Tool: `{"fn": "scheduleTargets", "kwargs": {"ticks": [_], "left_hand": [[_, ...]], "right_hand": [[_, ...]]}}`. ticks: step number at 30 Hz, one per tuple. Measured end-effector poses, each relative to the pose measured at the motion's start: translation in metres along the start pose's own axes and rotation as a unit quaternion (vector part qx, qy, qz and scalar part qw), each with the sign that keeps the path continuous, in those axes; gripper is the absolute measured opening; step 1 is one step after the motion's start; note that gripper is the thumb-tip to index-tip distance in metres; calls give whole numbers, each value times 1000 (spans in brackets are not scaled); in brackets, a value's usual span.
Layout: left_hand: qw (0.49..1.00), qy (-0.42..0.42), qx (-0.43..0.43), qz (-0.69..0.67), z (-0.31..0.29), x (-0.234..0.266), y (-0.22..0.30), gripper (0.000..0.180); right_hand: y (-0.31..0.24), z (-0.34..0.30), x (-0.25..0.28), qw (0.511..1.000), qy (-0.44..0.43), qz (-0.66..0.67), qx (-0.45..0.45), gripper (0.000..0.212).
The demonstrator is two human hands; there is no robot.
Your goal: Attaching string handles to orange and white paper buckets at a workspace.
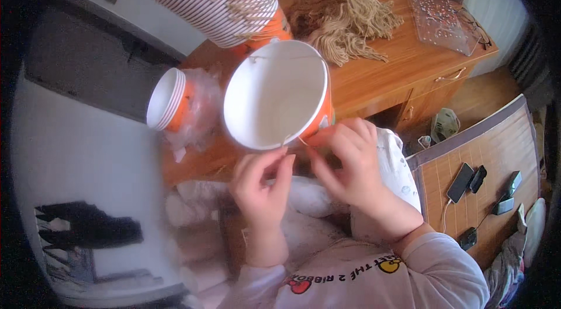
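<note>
A large paper bucket (251, 101), white inside and orange outside, faces me with its mouth tilted toward me. Thin tan twine (302, 141) shows at its near rim, and another bit runs along the far rim. At the near rim my left hand (260, 183) is closed, thumb and forefinger pinching one twine end. My right hand (353, 160) sits just right of it, also in a pinch, with the other twine strand at its fingertips. The exact grip of the right fingers is partly hidden.
Behind the bucket leans a tall stack of nested paper buckets (225, 5) with twine handles. A smaller cup stack (169, 98) in clear plastic lies left. Bundled tan twine (350, 22) and a clear tray (441, 14) rest on the wooden desk (374, 90). A phone (461, 183) lies right.
</note>
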State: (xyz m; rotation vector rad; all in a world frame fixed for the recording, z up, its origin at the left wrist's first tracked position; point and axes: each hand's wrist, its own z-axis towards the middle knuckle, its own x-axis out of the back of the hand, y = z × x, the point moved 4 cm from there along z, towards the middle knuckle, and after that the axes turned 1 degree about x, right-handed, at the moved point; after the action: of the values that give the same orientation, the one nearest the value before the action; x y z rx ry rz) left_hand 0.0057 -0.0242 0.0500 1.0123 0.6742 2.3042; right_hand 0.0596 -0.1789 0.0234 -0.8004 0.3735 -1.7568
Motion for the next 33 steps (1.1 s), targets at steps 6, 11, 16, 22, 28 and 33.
{"fn": "scheduleTargets", "kwargs": {"ticks": [6, 11, 16, 22, 28, 33], "left_hand": [[1000, -7, 4, -17, -3, -12, 0, 13], [953, 11, 164, -255, -14, -24, -20, 11], [942, 10, 137, -307, -14, -34, -15, 8], [930, 6, 133, -342, -14, -37, -17, 9], [928, 4, 139, -345, -14, -37, -17, 9], [932, 6, 135, -335, -17, -32, -21, 9]], "right_hand": [[-3, -1, 8, 1000, 5, 11, 22, 22], [-8, -3, 11, 999, -4, -1, 44, 20], [-9, -6, 9, 998, -18, -13, 55, 18], [-10, -3, 14, 998, -14, 5, 55, 19], [3, -1, 10, 994, 29, 105, -14, 30], [6, -1, 0, 977, 29, 205, -49, 25]]}}
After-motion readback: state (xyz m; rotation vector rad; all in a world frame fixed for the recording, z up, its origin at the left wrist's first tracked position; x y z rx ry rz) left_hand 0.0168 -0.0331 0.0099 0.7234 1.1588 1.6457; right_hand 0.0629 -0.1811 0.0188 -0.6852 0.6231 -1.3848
